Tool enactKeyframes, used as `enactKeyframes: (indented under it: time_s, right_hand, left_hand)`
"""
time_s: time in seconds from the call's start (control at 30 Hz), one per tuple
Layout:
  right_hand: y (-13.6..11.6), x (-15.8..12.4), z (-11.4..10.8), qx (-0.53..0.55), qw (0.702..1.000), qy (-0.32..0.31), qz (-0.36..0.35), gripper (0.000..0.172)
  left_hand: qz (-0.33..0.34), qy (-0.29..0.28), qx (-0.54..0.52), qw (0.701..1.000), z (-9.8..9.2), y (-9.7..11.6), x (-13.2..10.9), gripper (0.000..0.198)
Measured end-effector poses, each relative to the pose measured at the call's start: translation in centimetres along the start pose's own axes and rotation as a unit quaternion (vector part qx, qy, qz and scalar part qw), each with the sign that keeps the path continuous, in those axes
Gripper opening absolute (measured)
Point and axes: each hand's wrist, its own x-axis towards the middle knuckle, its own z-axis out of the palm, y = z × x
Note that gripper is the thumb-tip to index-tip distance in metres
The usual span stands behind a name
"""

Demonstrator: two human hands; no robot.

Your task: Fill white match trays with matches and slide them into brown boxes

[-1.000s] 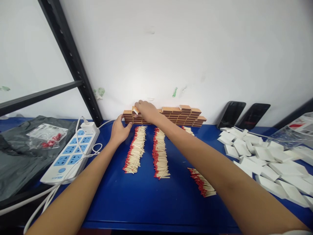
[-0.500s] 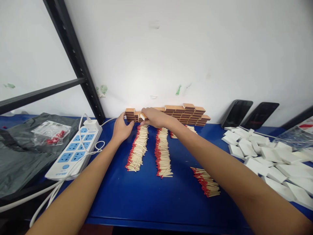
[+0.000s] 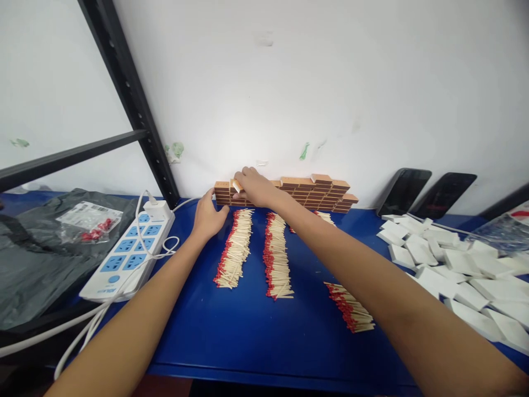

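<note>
Against the wall stands a long row of stacked matchbox sleeves point(image 3: 316, 190), brown-sided and orange on top. My right hand point(image 3: 256, 187) is closed on one matchbox sleeve point(image 3: 237, 186), tilted, at the top of the stack near its left end. At that left end, my left hand point(image 3: 209, 215) has thumb and fingers apart, the fingertips against the stack's side and the thumb in front of it. Below my hands lie rows of red-headed matches, one on the left point(image 3: 235, 248) and one in the middle point(image 3: 278, 256).
A smaller match pile point(image 3: 351, 309) lies beside my right forearm. White matchbox trays point(image 3: 458, 264) are heaped at the right, with two dark phones point(image 3: 403, 190) leaning on the wall behind. A power strip point(image 3: 128, 251) with cables and a grey plastic bag point(image 3: 37, 264) lie left.
My right hand has risen slightly and shifted left with the matchbox sleeve, from the front of the stack to its top. My left hand stays at the stack's end.
</note>
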Motion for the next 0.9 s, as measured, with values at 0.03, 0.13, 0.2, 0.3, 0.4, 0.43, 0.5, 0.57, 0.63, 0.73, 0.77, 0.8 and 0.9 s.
enactKeyframes:
  time_s: [0.03, 0.13, 0.2, 0.3, 0.4, 0.43, 0.5, 0.57, 0.63, 0.73, 0.77, 0.8, 0.9]
  right_hand:
    - [-0.1, 0.3, 0.3, -0.011, 1.0, 0.002, 0.004, 0.037]
    - [-0.2, 1.0, 1.1, -0.039, 0.999, 0.013, 0.016, 0.038]
    - [-0.2, 1.1, 1.5, -0.052, 0.998, 0.027, 0.022, 0.039]
    - [-0.3, 1.1, 1.9, -0.066, 0.996, 0.045, 0.029, 0.039]
    - [-0.3, 1.1, 2.0, -0.076, 0.995, 0.053, 0.033, 0.036]
    - [-0.2, 1.1, 2.0, -0.078, 0.995, 0.055, 0.034, 0.035]
    - [-0.1, 1.0, 1.6, -0.079, 0.994, 0.062, 0.035, 0.037]
    - [0.1, 1.1, 1.1, -0.076, 0.994, 0.071, 0.035, 0.042]
    - [0.0, 1.4, 0.6, -0.075, 0.994, 0.077, 0.034, 0.042]
    - [-1.0, 2.6, 0.5, -0.08, 0.994, 0.073, 0.025, 0.031]
    - [-1.4, 3.0, 0.7, -0.084, 0.994, 0.071, 0.019, 0.03]
    - [-1.9, 3.5, 0.9, -0.088, 0.994, 0.069, 0.011, 0.03]
    - [-3.1, 4.4, 1.9, -0.102, 0.992, 0.072, -0.008, 0.033]
  left_hand:
    - [0.0, 0.0, 0.001, 1.0, 0.0, 0.0, 0.0, 0.056]
    - [0.003, 0.0, 0.0, 1.0, 0.1, -0.1, 0.0, 0.056]
    - [0.007, 0.0, -0.001, 1.0, 0.1, -0.1, 0.0, 0.056]
    - [0.009, 0.0, -0.001, 1.0, 0.2, -0.1, 0.0, 0.057]
    - [0.004, 0.0, 0.001, 1.0, 0.3, -0.1, -0.1, 0.058]
    - [0.003, 0.0, 0.001, 1.0, 0.3, -0.1, -0.1, 0.058]
    - [0.001, 0.003, 0.003, 1.0, 0.3, -0.1, -0.1, 0.058]
    - [-0.002, 0.006, 0.005, 1.0, 0.3, -0.2, -0.1, 0.059]
    - [-0.003, 0.006, 0.008, 1.0, 0.4, -0.2, -0.1, 0.061]
    - [0.006, 0.003, 0.011, 1.0, 0.4, -0.1, -0.2, 0.062]
    - [0.01, 0.003, 0.012, 1.0, 0.4, -0.1, -0.3, 0.062]
    - [0.015, 0.004, 0.013, 1.0, 0.4, 0.0, -0.3, 0.061]
    - [0.029, 0.006, 0.013, 0.999, 0.4, 0.2, -0.4, 0.055]
